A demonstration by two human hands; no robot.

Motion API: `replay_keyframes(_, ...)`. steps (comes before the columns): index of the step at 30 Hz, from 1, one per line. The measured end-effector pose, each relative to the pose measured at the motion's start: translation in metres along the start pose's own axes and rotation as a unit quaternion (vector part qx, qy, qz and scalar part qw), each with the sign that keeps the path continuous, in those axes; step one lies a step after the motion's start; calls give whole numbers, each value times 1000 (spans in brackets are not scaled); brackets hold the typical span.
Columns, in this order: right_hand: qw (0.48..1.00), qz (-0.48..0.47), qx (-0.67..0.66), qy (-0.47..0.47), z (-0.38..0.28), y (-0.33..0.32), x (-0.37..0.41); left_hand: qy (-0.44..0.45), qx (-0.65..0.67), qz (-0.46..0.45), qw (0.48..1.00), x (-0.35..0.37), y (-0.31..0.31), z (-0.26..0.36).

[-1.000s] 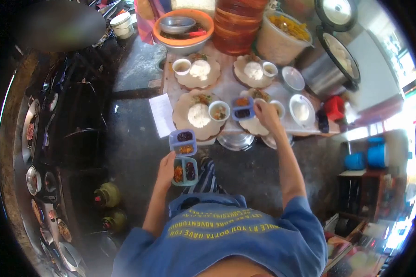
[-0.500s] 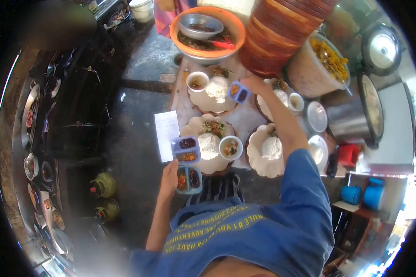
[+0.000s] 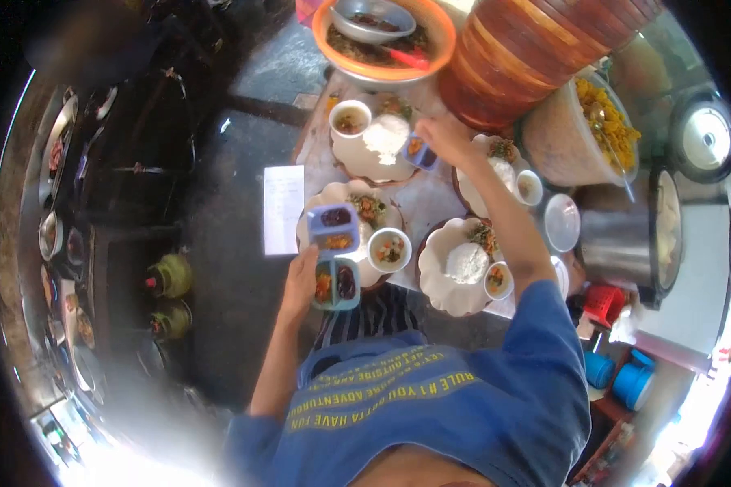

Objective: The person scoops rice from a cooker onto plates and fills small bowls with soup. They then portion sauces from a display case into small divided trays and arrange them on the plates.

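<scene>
Dark floor (image 3: 219, 276) runs between a pale table (image 3: 430, 201) and a rack of pans (image 3: 55, 235).

A single head-worn fisheye camera looked steeply down from close above. The person's blue shirt (image 3: 430, 406) filled the near edge, the left hand (image 3: 300, 280) sat mid-frame, the right hand (image 3: 443, 138) reached far. The table (image 3: 430, 199) lay far right, dark floor (image 3: 227, 268) left.

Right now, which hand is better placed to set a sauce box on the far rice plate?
The right. The right hand is stretched out beside the far plate, holding a small blue box at its edge. The left hand is near the body, holding two sauce boxes.
</scene>
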State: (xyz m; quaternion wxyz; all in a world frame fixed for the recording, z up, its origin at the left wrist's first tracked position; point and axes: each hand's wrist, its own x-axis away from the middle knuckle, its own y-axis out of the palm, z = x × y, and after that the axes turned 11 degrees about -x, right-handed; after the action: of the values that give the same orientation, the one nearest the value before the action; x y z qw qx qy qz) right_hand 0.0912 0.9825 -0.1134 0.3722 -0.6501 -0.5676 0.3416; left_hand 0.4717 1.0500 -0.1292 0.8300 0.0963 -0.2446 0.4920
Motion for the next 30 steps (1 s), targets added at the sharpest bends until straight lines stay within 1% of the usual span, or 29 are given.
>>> replay_keyframes(1,991,8,-114,-66,-8,11,9,-5,2,7,1000,-6,5,-7)
replay_keyframes(2,966,16,-226,-128,-16,23,20,25,-11,15,1000,-11,10,-12)
replay_keyframes(3,960,-32,-258,-103,-39,24,36,55,-23,20,998,-14,15,-14)
replay_keyframes(4,952,-77,-286,-76,-61,24,51,47,-28,9,998,-16,20,-12)
replay_keyframes(6,932,-104,-346,-35,-76,39,75,58,-32,9,998,-18,30,-10)
replay_keyframes(7,934,-101,-342,-30,-81,43,83,70,-38,12,997,-19,35,-9)
replay_keyframes(8,922,-78,-379,-23,-84,47,91,81,-35,-14,996,-19,37,-6)
replay_keyframes(9,908,-57,-415,-18,-83,49,97,83,-33,-21,996,-17,43,-2)
replay_keyframes(10,908,-35,-418,1,-83,50,102,89,-62,-12,994,-12,48,8)
replay_keyframes(11,908,-33,-417,5,-77,47,107,95,-92,-1,991,-8,52,14)
replay_keyframes(12,907,-44,-417,35,-72,42,110,95,-92,-5,991,-7,57,16)
replay_keyframes(13,904,-56,-418,65,-67,35,112,120,-90,-23,988,-6,61,17)
replay_keyframes(14,922,-35,-381,54,-53,26,111,144,-89,-39,985,-6,63,18)
replay_keyframes(15,931,-8,-360,62,-29,23,108,143,-88,-37,985,-4,65,16)
replay_keyframes(17,954,1,-289,78,-5,-20,102,82,9,-33,996,-1,65,14)
replay_keyframes(18,971,-5,-236,51,24,-32,93,82,11,-31,996,0,63,10)
replay_keyframes(19,983,-10,-180,22,54,-42,81,71,17,12,997,0,59,4)
replay_keyframes(20,985,-2,-169,39,77,-52,73,60,25,55,996,0,55,-2)
replay_keyframes(21,986,6,-159,55,96,-59,65,61,28,58,996,-1,50,-9)
replay_keyframes(22,986,4,-158,51,113,-62,58,52,50,77,994,-2,44,-17)
replay_keyframes(23,993,-1,-103,56,130,-60,50,43,70,97,992,-2,38,-22)
replay_keyframes(24,997,-6,-48,60,145,-56,41,51,82,97,991,0,33,-21)
replay_keyframes(25,997,-9,-48,55,162,-48,33,51,83,103,990,-1,29,-25)
replay_keyframes(27,997,-59,-53,16,189,-31,17,57,122,133,982,-3,20,-34)
replay_keyframes(28,996,-63,-55,10,193,-27,13,71,110,136,982,-2,16,-33)
replay_keyframes(30,981,-169,-69,60,199,-18,4,77,102,161,979,-5,13,-35)
